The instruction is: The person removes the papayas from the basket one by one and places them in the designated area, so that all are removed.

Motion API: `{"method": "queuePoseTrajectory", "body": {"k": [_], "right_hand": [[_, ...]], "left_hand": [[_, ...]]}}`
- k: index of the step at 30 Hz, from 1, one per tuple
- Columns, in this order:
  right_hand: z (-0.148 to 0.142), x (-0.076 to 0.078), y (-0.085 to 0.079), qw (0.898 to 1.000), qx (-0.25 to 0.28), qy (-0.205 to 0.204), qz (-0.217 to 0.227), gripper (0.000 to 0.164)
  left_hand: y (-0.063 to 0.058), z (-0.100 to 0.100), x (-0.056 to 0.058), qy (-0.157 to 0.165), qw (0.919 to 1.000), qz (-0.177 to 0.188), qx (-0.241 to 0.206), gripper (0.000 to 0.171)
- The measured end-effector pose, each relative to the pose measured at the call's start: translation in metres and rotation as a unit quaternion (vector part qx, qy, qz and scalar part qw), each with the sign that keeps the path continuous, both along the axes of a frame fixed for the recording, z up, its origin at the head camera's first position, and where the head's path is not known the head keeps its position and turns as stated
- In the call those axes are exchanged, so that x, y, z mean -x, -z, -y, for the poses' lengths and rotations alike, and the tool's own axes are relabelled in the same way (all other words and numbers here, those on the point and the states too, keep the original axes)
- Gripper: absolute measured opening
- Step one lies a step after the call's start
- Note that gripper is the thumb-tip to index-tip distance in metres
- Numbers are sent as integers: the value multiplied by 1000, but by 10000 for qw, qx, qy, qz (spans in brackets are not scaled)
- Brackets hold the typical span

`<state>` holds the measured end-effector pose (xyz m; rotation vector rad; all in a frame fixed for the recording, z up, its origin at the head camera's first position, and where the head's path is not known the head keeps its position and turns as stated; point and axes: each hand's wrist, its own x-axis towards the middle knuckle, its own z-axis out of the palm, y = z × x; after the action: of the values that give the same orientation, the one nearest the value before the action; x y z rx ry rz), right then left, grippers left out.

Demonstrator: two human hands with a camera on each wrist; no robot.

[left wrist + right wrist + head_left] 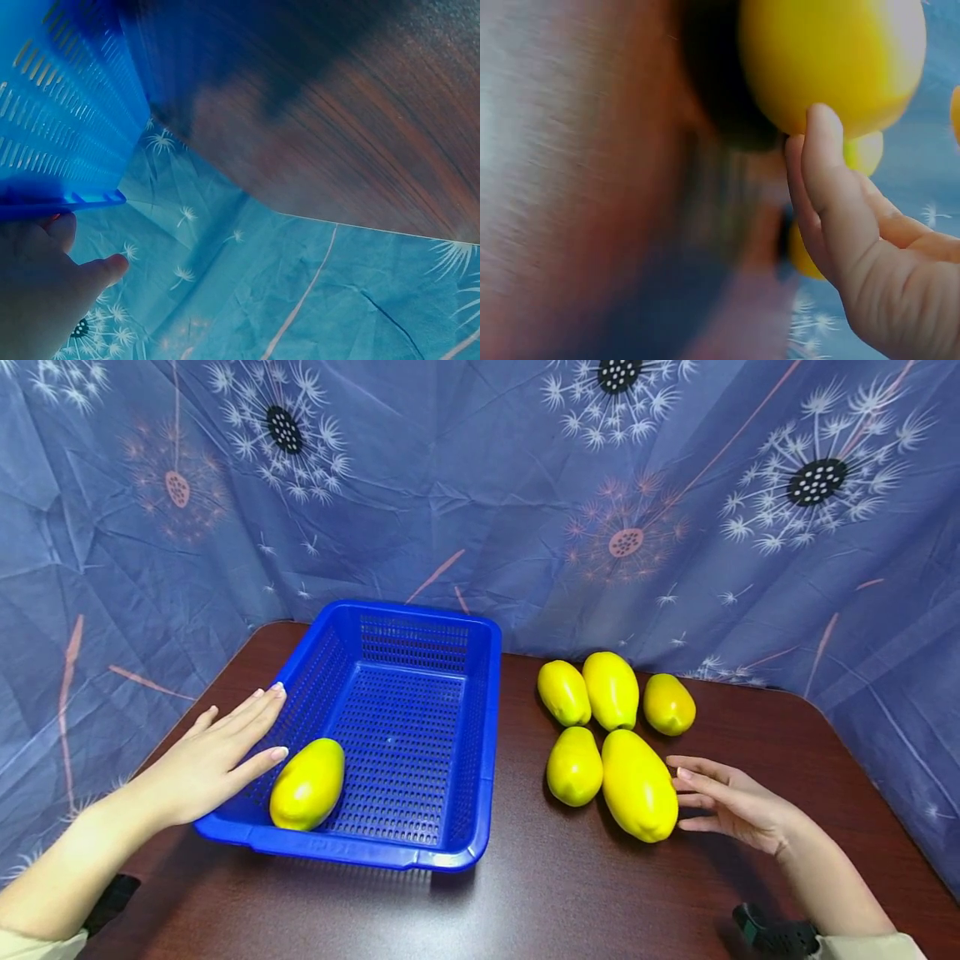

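My left hand (217, 760) lies with straight fingers over the left rim of a blue plastic basket (491, 693). In the left wrist view, its fingers (64, 229) meet the underside of the basket's rim (67, 206). One yellow mango-like fruit (307, 785) rests inside the basket, at its near left corner. On the right, my right hand (735, 802) is beside the largest yellow fruit (640, 787), fingers loosely bent and fingertips right at its side. The right wrist view shows the thumb (829, 150) against the lower edge of that fruit (832, 60).
Several more yellow fruits stand close by: a front left one (574, 767), two behind (564, 693) and one apart at the back right (670, 704). The dark brown table (360, 910) ends at a blue dandelion-patterned cloth (480, 485) hanging behind and at both sides.
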<state>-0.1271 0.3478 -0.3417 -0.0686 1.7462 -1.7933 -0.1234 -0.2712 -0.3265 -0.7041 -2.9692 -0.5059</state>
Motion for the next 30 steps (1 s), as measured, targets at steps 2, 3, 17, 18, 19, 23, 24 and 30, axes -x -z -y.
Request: {"method": "queuePoseTrajectory", "body": {"k": [2, 3, 17, 18, 19, 23, 24, 30], "right_hand": [[-2, 5, -8, 9997, -147, 66, -161, 24], [-3, 7, -12, 9996, -155, 79, -242, 25], [43, 43, -69, 9981, -36, 157, -590, 26], [48, 45, -71, 9980, -115, 158, -601, 26], [54, 48, -73, 9978, -201, 139, -621, 25], [79, 57, -81, 9959, -582, 62, -695, 35], [85, 59, -83, 9954, -645, 39, -701, 40], [126, 72, -88, 9951, -768, -37, -624, 57]], "left_hand": [[0, 0, 0, 30, 10000, -1, 0, 67], [0, 0, 0, 41, 10000, 4, -5, 67], [0, 0, 0, 22, 10000, -4, -4, 67], [0, 0, 0, 14, 10000, -2, -5, 67], [0, 0, 0, 6, 10000, 1, -2, 67], [1, 0, 0, -23, 10000, -31, -30, 66], [1, 0, 0, -22, 10000, -44, -35, 66], [1, -1, 0, 1, 9999, -90, -50, 66]]}}
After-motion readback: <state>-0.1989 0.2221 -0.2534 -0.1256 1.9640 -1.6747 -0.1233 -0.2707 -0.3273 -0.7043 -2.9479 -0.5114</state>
